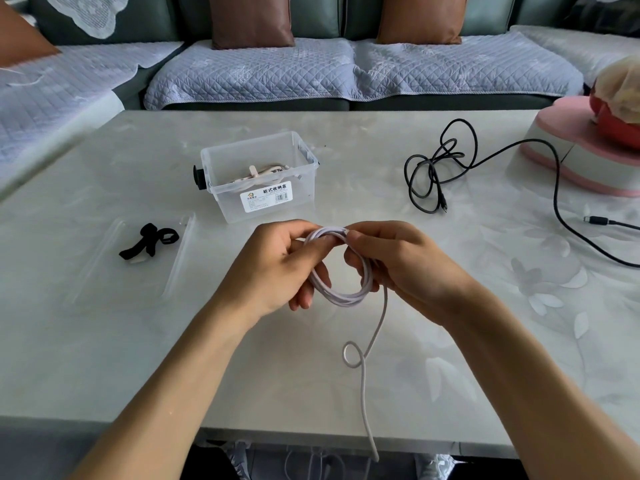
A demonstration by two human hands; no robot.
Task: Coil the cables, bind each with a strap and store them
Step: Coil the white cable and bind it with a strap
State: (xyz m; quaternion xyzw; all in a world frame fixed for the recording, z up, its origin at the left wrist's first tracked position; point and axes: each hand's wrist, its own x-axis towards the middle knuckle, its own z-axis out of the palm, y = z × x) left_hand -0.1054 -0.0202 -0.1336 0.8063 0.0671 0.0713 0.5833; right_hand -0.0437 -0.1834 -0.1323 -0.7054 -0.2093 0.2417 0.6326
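Centrally, white cable [341,296]: several loops held above the table [104,358], loose tail trailing off the near edge.
Left hand [277,268]: fingers curled round the coil's left side.
Right hand [391,261]: pinching the coil's top, fingers through the loops.
Storage box [259,178]: clear, lidless, just beyond the hands; holds a bundled beige cable [256,173].
Straps [149,242]: black, on a clear tray, left.
Black cable [436,171]: loose tangle, right.

Pale table [138,358] bears clear box [298,199], black straps [149,240], black cable [433,171], pink stand [568,161]
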